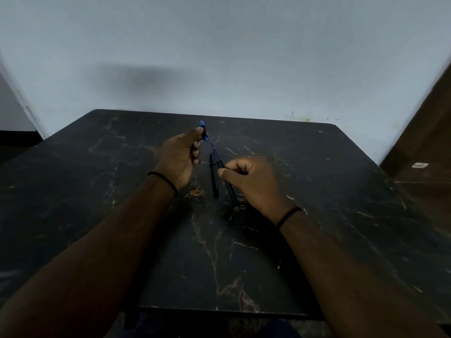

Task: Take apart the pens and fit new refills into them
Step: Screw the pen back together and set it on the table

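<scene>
head view: left hand (179, 158) pinches blue tip (203, 131); right hand (253, 182) grips one barrel (228, 184); one pen (214, 175) lies.

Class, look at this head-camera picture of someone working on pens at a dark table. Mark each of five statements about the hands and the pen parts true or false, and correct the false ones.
1. The left hand pinches a blue-tipped pen piece. True.
2. The right hand lies flat and open on the table. False: its fingers are curled round a black pen barrel.
3. A thin blue refill shows between the two hands. True.
4. A black pen cap lies between the hands. True.
5. Both wrists are bare. False: each wears a thin black band.
</scene>
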Available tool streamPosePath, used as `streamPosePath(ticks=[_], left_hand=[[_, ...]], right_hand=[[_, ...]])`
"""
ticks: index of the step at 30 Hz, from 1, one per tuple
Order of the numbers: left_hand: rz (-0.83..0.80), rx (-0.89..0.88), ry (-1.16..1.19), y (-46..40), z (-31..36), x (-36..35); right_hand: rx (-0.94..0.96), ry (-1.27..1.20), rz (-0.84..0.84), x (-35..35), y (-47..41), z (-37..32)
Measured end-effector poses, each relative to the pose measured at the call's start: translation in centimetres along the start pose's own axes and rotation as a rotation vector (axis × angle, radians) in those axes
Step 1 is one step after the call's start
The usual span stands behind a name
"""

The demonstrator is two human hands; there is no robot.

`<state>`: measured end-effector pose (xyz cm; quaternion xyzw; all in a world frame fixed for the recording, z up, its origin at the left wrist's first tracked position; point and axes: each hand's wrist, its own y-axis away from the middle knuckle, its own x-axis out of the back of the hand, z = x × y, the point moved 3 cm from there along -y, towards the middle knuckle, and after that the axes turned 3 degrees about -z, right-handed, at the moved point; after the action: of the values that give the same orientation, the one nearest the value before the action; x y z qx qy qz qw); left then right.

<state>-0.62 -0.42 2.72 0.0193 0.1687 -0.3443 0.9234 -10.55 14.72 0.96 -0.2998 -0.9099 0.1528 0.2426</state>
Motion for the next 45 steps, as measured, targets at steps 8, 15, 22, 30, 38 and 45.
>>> streamPosePath(ticks=[8,15,22,30,38,45], left_hand=[[0.023,-0.018,0.000,0.3,0.1,-0.2],[0.020,-0.050,-0.056,0.6,0.2,-0.7],[0.019,-0.097,-0.208,1.1,0.1,-1.7],[-0.035,-0.186,-0.386,2.1,-0.2,-3.2],[-0.036,-0.137,-0.382,2.2,-0.1,-2.9],[-0.056,-0.175,-0.386,2.4,0.1,-2.9]], right_hand=[[-0.032,0.002,-0.016,-0.1,0.4,-0.8],[-0.003,0.002,-0.020,-0.1,0.3,-0.8],[0.002,-0.015,0.039,-0.1,-0.1,0.1],[-0.030,0.124,0.200,0.8,-0.5,1.2],[0.077,0.235,0.236,0.9,-0.7,1.0],[0.069,0.232,0.212,0.8,-0.9,1.6]])
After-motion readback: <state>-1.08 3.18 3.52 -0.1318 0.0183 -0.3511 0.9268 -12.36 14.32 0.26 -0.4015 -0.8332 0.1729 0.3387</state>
